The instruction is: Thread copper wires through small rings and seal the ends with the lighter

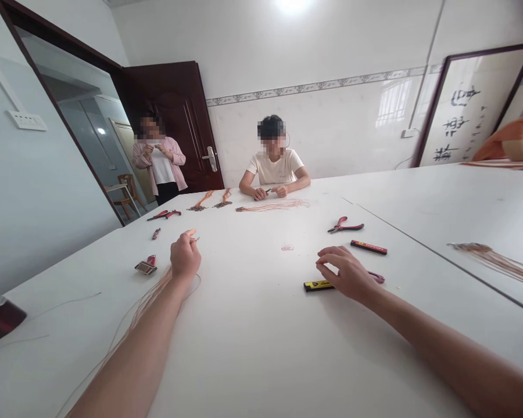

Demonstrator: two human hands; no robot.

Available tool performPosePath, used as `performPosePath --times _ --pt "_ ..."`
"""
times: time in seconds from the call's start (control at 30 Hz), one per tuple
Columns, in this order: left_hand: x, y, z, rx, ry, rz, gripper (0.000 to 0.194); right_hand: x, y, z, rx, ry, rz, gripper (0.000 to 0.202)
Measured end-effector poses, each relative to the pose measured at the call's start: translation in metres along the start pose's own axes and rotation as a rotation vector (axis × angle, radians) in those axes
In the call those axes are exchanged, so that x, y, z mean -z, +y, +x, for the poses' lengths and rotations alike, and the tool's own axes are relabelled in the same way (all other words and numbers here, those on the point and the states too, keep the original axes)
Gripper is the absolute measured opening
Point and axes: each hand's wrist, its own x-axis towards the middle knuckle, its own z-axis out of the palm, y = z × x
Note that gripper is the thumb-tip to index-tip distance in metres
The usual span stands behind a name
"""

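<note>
My left hand [186, 255] is closed, with a small dark metal piece [197, 238] showing at its fingertips. Thin orange-brown cords [150, 299] trail from beneath that hand along my forearm; which of them it grips is partly hidden. My right hand [346, 271] hovers at or just over a yellow-and-black box [317, 285], fingers loosely bent and apart, nothing visible in them. Part of a pink handle [377, 277] sticks out behind its wrist. Close by lie a red-and-black box [368, 247] and red-handled pliers [345, 225].
On the white table [244, 325], a small clear packet [287, 248] lies between my hands. A small box [146, 267] and more pliers [163, 215] are at left. Corded bundles [198, 206] lie farther back, another bundle [483, 255] at right. A seated person [275, 165] works opposite; another [161, 159] stands by the door.
</note>
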Motion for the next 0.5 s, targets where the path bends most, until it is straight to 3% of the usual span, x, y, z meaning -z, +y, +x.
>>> performPosePath --times 0.13,0.5 --pt "0.001 0.010 0.000 -0.012 0.039 -0.090 0.036 0.000 0.001 0.000 0.001 -0.024 0.014 0.020" --pt "0.001 0.028 -0.010 0.110 -0.041 -0.362 0.042 0.000 -0.002 0.002 0.031 -0.047 0.070 0.018"
